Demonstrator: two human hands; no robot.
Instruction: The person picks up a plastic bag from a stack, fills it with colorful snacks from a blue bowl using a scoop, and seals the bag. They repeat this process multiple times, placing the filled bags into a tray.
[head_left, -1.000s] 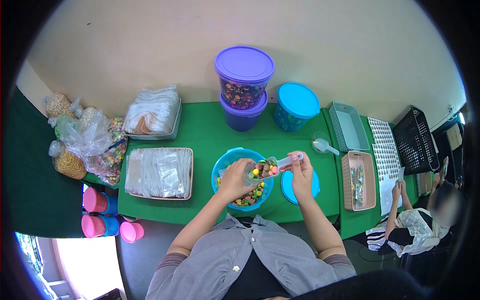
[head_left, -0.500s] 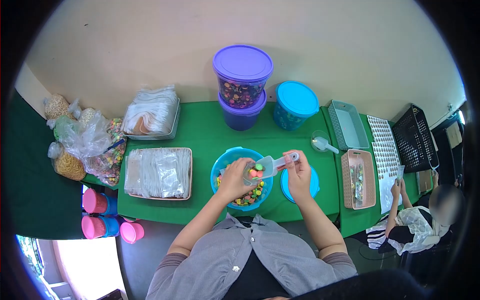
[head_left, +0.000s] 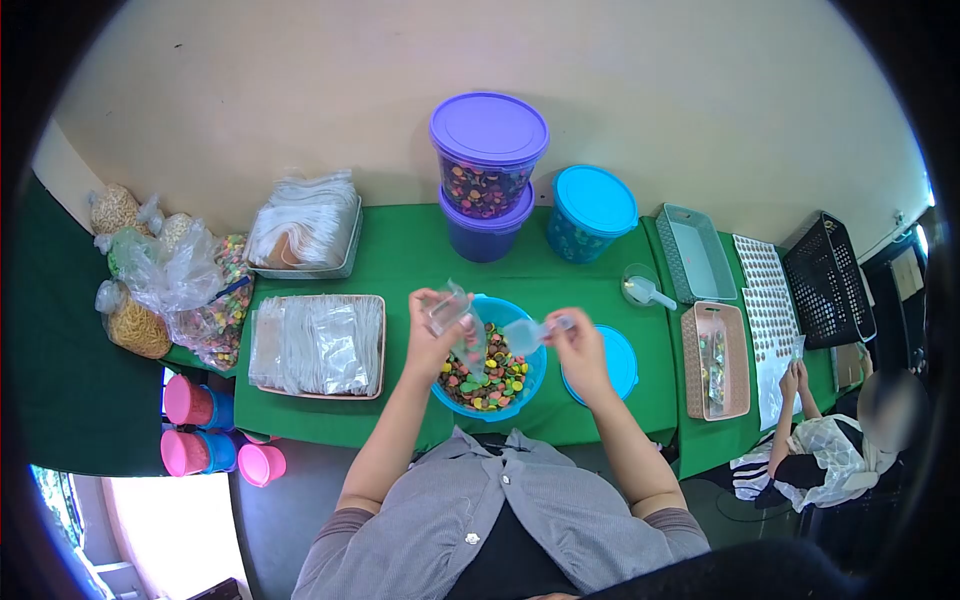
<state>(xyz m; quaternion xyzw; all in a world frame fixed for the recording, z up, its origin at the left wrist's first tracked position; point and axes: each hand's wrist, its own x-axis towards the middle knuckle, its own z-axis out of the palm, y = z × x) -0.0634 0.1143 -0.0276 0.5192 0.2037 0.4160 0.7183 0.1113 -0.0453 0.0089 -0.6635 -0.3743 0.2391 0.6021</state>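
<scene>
Two hands over the blue candy bowl (head_left: 520, 392): your left hand (head_left: 432, 335) pinches a flimsy, slippery clear pouch (head_left: 452, 312) by its mouth; your right hand (head_left: 572, 345) grips the light scoop (head_left: 528, 334) by its handle.

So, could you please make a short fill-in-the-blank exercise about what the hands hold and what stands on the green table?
1. The left hand holds a small clear ____ above the bowl.
2. The right hand holds a clear scoop over the ____ bowl of coloured candies.
3. The two stacked tubs at the wall have ____ lids.
4. A flat blue lid lies to the ____ of the bowl.

Missing words: bag; blue; purple; right
</scene>
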